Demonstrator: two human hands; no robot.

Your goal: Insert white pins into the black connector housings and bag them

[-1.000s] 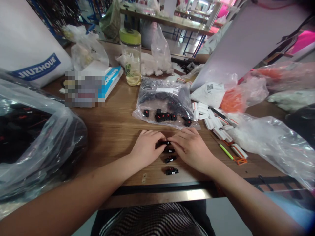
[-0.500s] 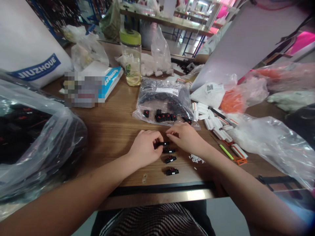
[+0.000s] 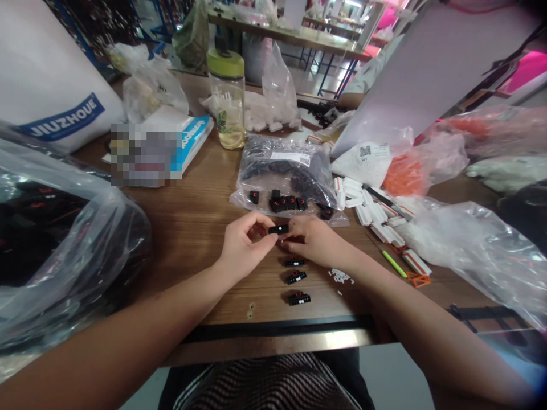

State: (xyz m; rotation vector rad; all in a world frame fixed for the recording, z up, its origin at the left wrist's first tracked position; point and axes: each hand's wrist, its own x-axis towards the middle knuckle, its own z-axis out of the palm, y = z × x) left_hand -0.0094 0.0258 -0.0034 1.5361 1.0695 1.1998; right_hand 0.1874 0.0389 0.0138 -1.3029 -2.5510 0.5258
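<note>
A black connector housing [image 3: 280,229] with a white dot on its face is pinched between the thumb and fingers of my left hand [image 3: 241,242]. Close against its right end is my right hand [image 3: 314,240], fingers drawn together, with a tiny white plug [image 3: 281,241] showing at the fingertips. Below the hands, three more black connector housings lie in a column: an upper one [image 3: 294,262], a middle one [image 3: 296,277] and a lower one [image 3: 299,298]. Each carries white dots. Small white plugs [image 3: 342,276] lie scattered beside my right forearm.
Beyond my hands lies a clear bag of black connectors [image 3: 286,165]. White parts [image 3: 370,210], a green pen-like tool [image 3: 394,264] and an orange bag [image 3: 404,175] are to the right. A bottle [image 3: 226,102] stands behind. A large plastic bag [image 3: 123,228] fills the left.
My left hand has raised the topmost connector housing off the table, away from the column. My right hand has come in to it, with a tiny white plug now showing at its fingertips.
</note>
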